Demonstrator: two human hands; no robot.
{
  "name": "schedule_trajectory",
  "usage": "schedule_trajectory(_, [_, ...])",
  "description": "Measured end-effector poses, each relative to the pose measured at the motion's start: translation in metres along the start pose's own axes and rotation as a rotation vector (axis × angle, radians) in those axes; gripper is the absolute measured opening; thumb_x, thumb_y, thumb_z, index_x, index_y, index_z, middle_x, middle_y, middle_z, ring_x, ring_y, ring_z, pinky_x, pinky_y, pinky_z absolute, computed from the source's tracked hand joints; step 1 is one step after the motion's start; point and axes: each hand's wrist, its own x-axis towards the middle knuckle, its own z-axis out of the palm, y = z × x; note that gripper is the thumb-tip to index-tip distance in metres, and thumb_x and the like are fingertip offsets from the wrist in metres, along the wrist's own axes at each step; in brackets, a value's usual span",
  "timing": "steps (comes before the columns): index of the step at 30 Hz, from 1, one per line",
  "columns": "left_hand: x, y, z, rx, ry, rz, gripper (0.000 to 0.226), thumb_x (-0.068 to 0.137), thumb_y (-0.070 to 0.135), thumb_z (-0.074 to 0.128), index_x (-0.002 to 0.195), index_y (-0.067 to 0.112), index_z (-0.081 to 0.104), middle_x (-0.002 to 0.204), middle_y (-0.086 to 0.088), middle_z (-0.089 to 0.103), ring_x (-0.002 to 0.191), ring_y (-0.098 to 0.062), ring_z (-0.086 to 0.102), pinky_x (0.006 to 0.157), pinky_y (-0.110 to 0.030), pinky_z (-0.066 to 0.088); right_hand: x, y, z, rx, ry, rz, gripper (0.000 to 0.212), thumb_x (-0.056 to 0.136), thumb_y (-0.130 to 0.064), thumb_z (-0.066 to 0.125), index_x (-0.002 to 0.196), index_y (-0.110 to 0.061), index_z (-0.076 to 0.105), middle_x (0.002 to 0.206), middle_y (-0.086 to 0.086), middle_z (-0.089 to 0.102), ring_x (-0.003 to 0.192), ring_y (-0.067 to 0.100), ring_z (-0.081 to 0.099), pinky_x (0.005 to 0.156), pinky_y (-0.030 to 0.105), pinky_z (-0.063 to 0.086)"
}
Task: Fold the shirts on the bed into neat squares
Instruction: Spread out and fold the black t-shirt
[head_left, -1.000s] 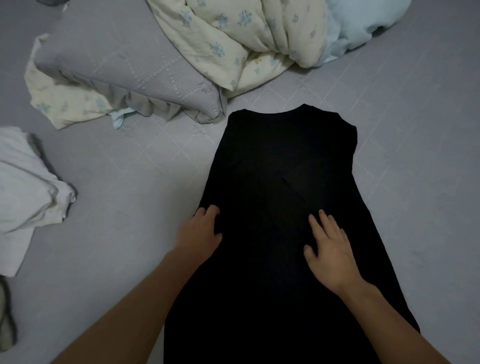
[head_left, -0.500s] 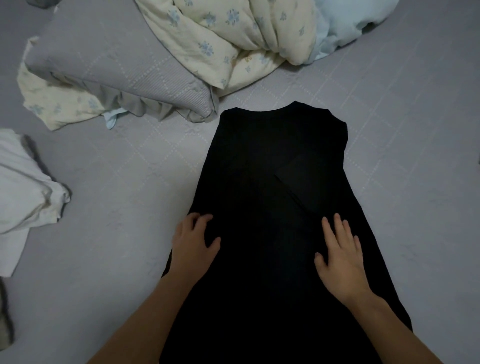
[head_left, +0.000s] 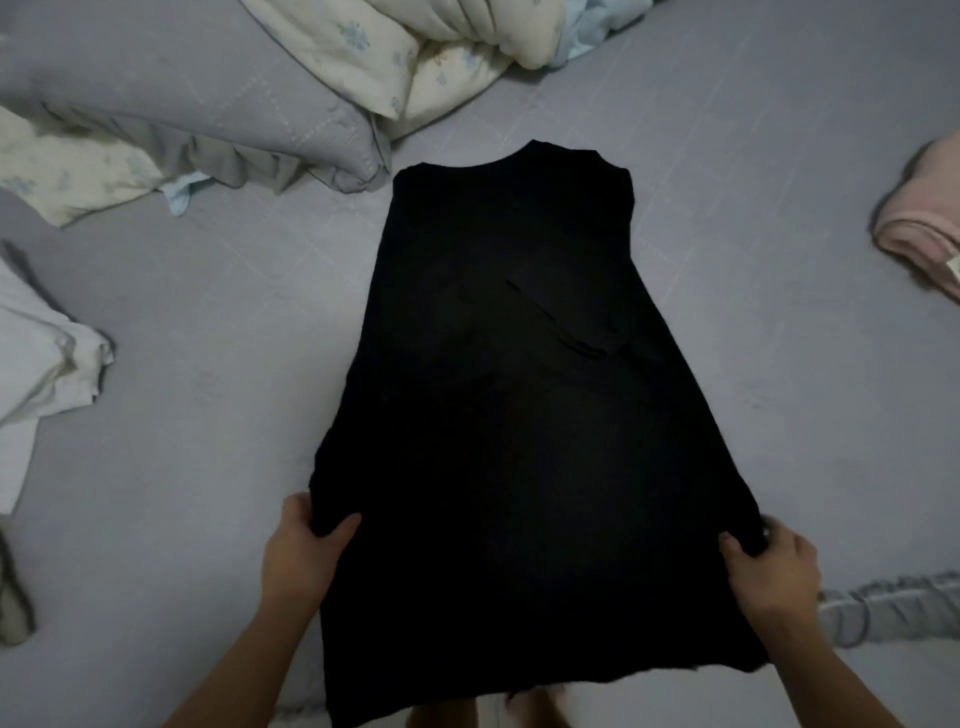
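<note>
Both grips clamp the black shirt: left hand, right hand

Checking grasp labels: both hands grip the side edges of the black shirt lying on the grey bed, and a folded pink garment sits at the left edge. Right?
One error: the head view shows the folded pink garment at the right edge, not the left. The left hand and right hand do grip the black shirt's side edges on the grey bed.
</note>
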Motion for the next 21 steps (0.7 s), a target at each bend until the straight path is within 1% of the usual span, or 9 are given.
schedule_trajectory(2, [-0.015,-0.024,0.002,0.039,-0.086,-0.025,0.034,0.083,0.035,0.076,0.11,0.021,0.062,0.1,-0.003,0.072,0.077,-0.017,0.06,0.061,-0.027,0.043,-0.002,0.022,-0.004,0.027,-0.066,0.046,0.044,0.089,-0.021,0.067,0.127,-0.001,0.058,0.121,0.028,0.061,0.111,0.045,0.057,0.097,0.05,0.046])
schedule_trajectory(4, [-0.034,-0.044,0.007,0.024,-0.127,-0.055,0.025,0.085,0.029,0.075,0.105,0.02,0.064,0.093,0.002,0.071,0.079,-0.018,0.063,0.064,-0.03,0.047,-0.004,0.033,-0.007,0.069,-0.135,0.029,0.038,0.09,-0.019,0.065,0.122,0.001,0.06,0.113,0.025,0.067,0.105,0.042,0.063,0.085,0.043,0.047])
schedule_trajectory(7, [-0.067,-0.065,0.019,0.037,-0.111,-0.123,0.017,0.087,0.026,0.073,0.096,0.018,0.061,0.087,-0.004,0.07,0.075,-0.022,0.062,0.065,-0.036,0.047,-0.01,0.042,-0.012,0.019,-0.127,-0.103,0.02,0.089,-0.012,0.064,0.102,0.004,0.066,0.099,0.026,0.071,0.084,0.036,0.064,0.07,0.036,0.041])
schedule_trajectory(9, [-0.09,-0.072,0.029,0.074,-0.03,-0.122,0.015,0.089,0.021,0.069,0.096,0.02,0.057,0.084,-0.005,0.065,0.073,-0.025,0.057,0.067,-0.037,0.044,-0.023,0.046,-0.016,0.038,-0.092,-0.21,0.008,0.087,-0.01,0.066,0.088,-0.003,0.062,0.087,0.022,0.07,0.07,0.027,0.057,0.065,0.034,0.039])
schedule_trajectory(12, [-0.125,-0.064,0.044,0.051,0.108,-0.052,0.029,0.083,-0.002,0.063,0.082,0.022,0.046,0.076,-0.004,0.055,0.071,-0.027,0.051,0.066,-0.037,0.039,-0.054,0.049,-0.02,0.027,-0.133,-0.475,0.014,0.082,-0.006,0.068,0.088,-0.013,0.058,0.084,0.004,0.061,0.073,0.021,0.054,0.066,0.03,0.038])
schedule_trajectory(14, [-0.148,-0.053,0.057,0.018,0.098,0.072,0.038,0.074,-0.013,0.061,0.083,0.021,0.045,0.082,-0.003,0.054,0.074,-0.025,0.051,0.07,-0.034,0.038,-0.08,0.05,-0.015,-0.021,-0.25,-0.647,0.028,0.078,-0.002,0.067,0.089,-0.023,0.052,0.086,-0.004,0.053,0.076,0.016,0.052,0.067,0.029,0.038])
schedule_trajectory(17, [-0.178,-0.037,0.082,0.045,-0.095,0.262,0.049,0.073,-0.01,0.062,0.092,0.033,0.046,0.096,0.008,0.051,0.081,-0.014,0.053,0.076,-0.027,0.04,-0.105,0.052,0.007,-0.139,-0.394,-0.807,0.032,0.08,-0.006,0.061,0.095,-0.031,0.048,0.095,-0.011,0.044,0.082,0.013,0.052,0.067,0.031,0.043])
schedule_trajectory(19, [-0.189,-0.035,0.1,0.13,-0.241,0.365,0.043,0.08,0.005,0.061,0.095,0.041,0.045,0.099,0.016,0.046,0.08,-0.005,0.053,0.074,-0.022,0.041,-0.11,0.054,0.026,-0.186,-0.415,-0.766,0.029,0.086,-0.012,0.057,0.107,-0.031,0.053,0.104,-0.012,0.044,0.087,0.014,0.056,0.069,0.029,0.046])
schedule_trajectory(21, [-0.192,-0.037,0.112,0.231,-0.367,0.424,0.025,0.087,0.019,0.055,0.099,0.039,0.049,0.098,0.019,0.047,0.081,-0.001,0.054,0.073,-0.019,0.042,-0.111,0.054,0.041,-0.189,-0.433,-0.664,0.031,0.09,-0.013,0.055,0.116,-0.029,0.055,0.109,-0.009,0.047,0.09,0.014,0.058,0.072,0.026,0.046])
